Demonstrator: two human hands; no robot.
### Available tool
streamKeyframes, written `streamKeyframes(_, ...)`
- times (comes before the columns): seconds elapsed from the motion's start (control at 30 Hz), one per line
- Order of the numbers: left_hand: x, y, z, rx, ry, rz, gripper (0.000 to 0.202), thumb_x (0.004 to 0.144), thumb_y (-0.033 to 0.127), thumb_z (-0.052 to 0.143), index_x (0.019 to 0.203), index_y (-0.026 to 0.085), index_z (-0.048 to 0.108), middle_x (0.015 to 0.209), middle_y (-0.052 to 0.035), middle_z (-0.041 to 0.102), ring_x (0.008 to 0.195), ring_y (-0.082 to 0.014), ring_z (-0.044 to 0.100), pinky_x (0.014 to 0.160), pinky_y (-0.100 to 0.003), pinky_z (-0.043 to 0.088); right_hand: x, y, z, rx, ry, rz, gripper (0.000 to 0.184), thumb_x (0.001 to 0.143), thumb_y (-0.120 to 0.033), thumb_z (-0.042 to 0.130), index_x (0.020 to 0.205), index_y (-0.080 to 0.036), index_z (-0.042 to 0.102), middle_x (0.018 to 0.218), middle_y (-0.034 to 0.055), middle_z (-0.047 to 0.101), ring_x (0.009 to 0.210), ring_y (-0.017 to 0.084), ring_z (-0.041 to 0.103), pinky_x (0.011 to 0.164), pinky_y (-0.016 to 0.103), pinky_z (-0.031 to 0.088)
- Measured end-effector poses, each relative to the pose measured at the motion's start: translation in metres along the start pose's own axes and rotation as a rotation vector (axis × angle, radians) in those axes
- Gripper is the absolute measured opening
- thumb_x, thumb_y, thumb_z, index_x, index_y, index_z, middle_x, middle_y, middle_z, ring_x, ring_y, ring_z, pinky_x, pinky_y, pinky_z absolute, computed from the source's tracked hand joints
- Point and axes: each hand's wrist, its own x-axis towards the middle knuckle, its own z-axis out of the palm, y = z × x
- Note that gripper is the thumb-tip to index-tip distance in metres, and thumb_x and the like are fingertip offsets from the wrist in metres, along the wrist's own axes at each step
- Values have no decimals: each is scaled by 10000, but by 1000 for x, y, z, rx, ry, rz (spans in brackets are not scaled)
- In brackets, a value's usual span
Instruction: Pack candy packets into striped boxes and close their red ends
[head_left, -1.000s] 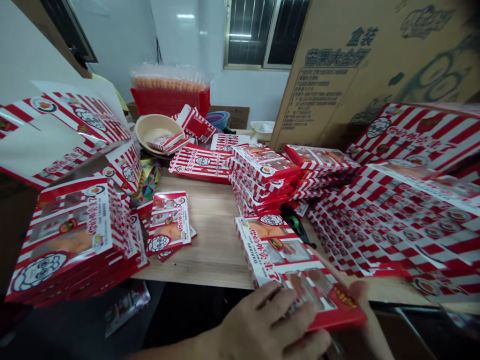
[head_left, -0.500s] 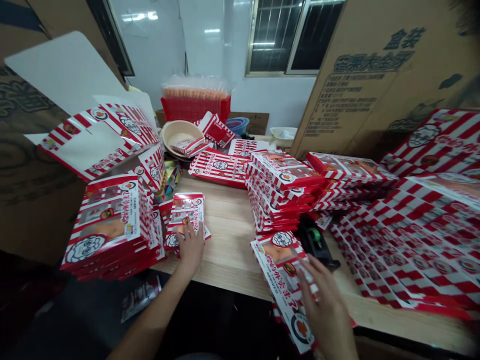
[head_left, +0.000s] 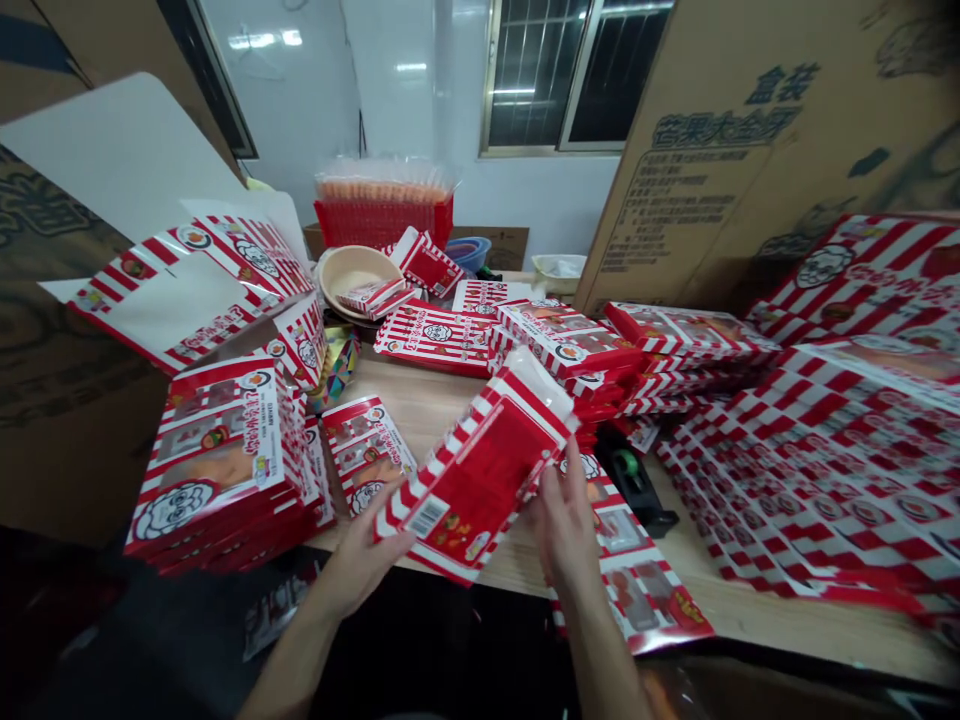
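Both hands hold up a flat red-and-white striped box (head_left: 480, 470), back side toward me, tilted above the wooden table's (head_left: 435, 400) front edge. My left hand (head_left: 358, 560) grips its lower left corner from beneath. My right hand (head_left: 564, 520) holds its right edge with fingers closed on it. Under the right hand another striped window box (head_left: 634, 580) lies flat at the table edge. A small pile of similar boxes (head_left: 367, 450) lies just left of the held one.
Stacks of striped boxes stand at left (head_left: 225, 460), centre (head_left: 562, 350) and right (head_left: 795, 450). A black tape dispenser (head_left: 634, 480) sits behind the right hand. A beige bowl (head_left: 352, 270) and a red basket (head_left: 382, 215) stand at the back. A large cardboard carton (head_left: 750, 140) rises at right.
The left hand left the small pile and both hands lifted a striped box, turned back side up. The right hand came off the flat box at the table edge.
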Motion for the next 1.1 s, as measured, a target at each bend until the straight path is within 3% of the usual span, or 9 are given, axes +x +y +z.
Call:
streamKeyframes(0.13,13,-17,-2,369,-120,102,723,764,356,669,1390,227,331,1399,-127,451,1269,-266,451,1053,-433,365,2,-4,13,84,80,-91,684,896,-362,497,1467,-279,128,1375,112,482,1203,212,523,1010,423,419)
streamKeyframes(0.3,41,-31,21,591,339,512,661,876,357,511,1432,199,191,1454,-138,354,1377,-215,283,1109,-369,279,-12,17,10,-134,-161,-153,552,896,-315,504,1412,-280,312,1394,104,456,1242,218,478,1018,409,410)
streamKeyframes(0.4,55,-40,31,688,512,763,581,880,347,509,1388,181,281,1379,-143,450,1333,-207,368,1080,-332,334,-11,23,6,-211,-178,-216,505,885,-279,524,1368,-283,380,1419,82,424,1270,202,439,1027,382,401)
streamKeyframes(0.57,64,-44,26,711,496,900,394,846,397,549,1159,161,510,1075,-122,644,1035,-217,613,901,-345,490,-1,13,2,-269,-77,-348,223,859,-249,545,1071,-250,611,1117,73,638,1075,201,580,929,375,462)
streamKeyframes(0.73,50,-19,25,659,390,866,258,909,358,420,885,190,614,819,-47,683,822,-171,648,854,-328,493,-3,-5,8,-223,-46,-317,103,820,-257,585,727,-213,590,743,12,616,743,160,608,715,294,496)
streamKeyframes(0.83,38,0,31,618,318,779,218,917,244,399,868,190,605,809,-34,685,766,-137,640,762,-266,504,-4,-18,12,-103,-99,-194,62,814,-258,589,870,-233,576,708,-18,602,655,128,593,634,241,492)
streamKeyframes(0.9,32,13,32,550,249,711,208,880,206,460,1068,201,550,1040,-70,681,833,-133,643,756,-257,508,-3,-26,11,-20,-189,-72,247,820,-269,586,1066,-264,566,823,-1,663,774,140,635,725,266,508)
streamKeyframes(1.0,33,34,25,414,-43,492,501,855,195,499,1339,252,381,1384,-122,484,1010,-152,622,835,-284,499,1,-32,5,-33,-343,-13,225,837,-280,582,1049,-290,655,1036,31,696,1014,182,621,904,339,468)
streamKeyframes(1.1,39,52,14,419,-382,302,339,858,174,490,1167,221,622,1312,-96,566,1146,-201,567,963,-331,439,5,-31,0,-21,-397,-90,162,854,-288,571,881,-296,731,1098,38,688,1013,199,631,913,374,470)
